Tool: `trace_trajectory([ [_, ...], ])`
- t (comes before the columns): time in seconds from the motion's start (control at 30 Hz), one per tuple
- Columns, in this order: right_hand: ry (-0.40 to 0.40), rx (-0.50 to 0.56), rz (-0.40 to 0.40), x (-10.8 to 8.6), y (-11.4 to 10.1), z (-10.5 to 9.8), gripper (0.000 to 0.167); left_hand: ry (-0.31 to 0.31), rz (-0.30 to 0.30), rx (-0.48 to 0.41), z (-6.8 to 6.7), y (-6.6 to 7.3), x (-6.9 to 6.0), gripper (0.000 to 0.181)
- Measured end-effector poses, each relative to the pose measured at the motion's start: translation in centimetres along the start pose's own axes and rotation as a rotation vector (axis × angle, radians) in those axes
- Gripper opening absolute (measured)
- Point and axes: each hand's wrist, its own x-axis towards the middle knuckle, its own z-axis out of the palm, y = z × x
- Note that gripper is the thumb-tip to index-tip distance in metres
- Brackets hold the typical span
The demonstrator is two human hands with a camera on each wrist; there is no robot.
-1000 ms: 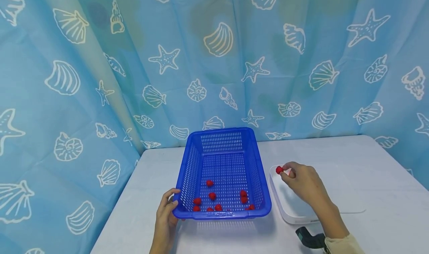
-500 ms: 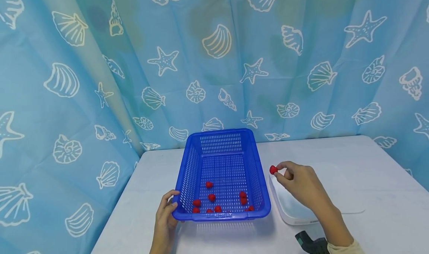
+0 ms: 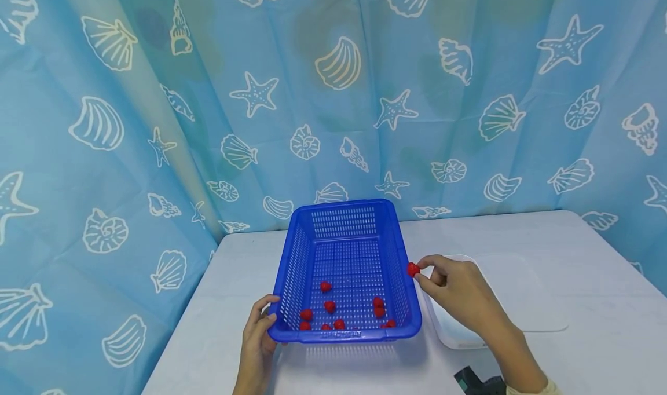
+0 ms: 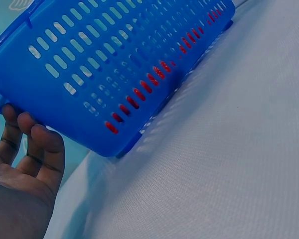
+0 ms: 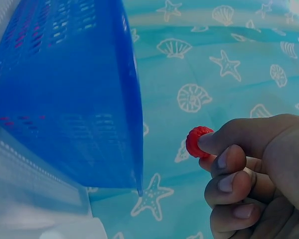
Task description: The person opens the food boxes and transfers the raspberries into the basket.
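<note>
A blue plastic basket (image 3: 348, 256) with slotted walls stands on the table, several red raspberries (image 3: 329, 306) lying in its near half. My left hand (image 3: 256, 340) grips the basket's near left corner, fingers curled at the rim; in the left wrist view those fingers (image 4: 49, 142) reach up under the rim. Between thumb and forefinger, my right hand (image 3: 461, 293) pinches one bumpy red raspberry (image 5: 197, 142), just outside the basket's right rim. Its other fingers are curled in. Beneath this hand is a shallow white container (image 3: 452, 325), partly covered by the hand; its contents are hidden.
A thin clear, lid-like sheet (image 3: 537, 302) lies right of the container. Behind the white-covered table (image 3: 589, 348) hangs a blue shell-print curtain (image 3: 333, 117). A dark wrist mount (image 3: 476, 380) shows by the right forearm.
My right hand has moved left with the raspberry, from over the white container to beside the basket's right rim. The left hand and the basket have stayed in place.
</note>
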Motion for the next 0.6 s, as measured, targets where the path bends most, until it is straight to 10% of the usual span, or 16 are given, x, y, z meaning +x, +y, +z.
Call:
trace_trajectory([
  [0.6,-0.031,0.063,-0.07,-0.7,-1.6,0.7,0.022,0.003,-0.007,-0.002,0.0,-0.1,0.1,0.038],
])
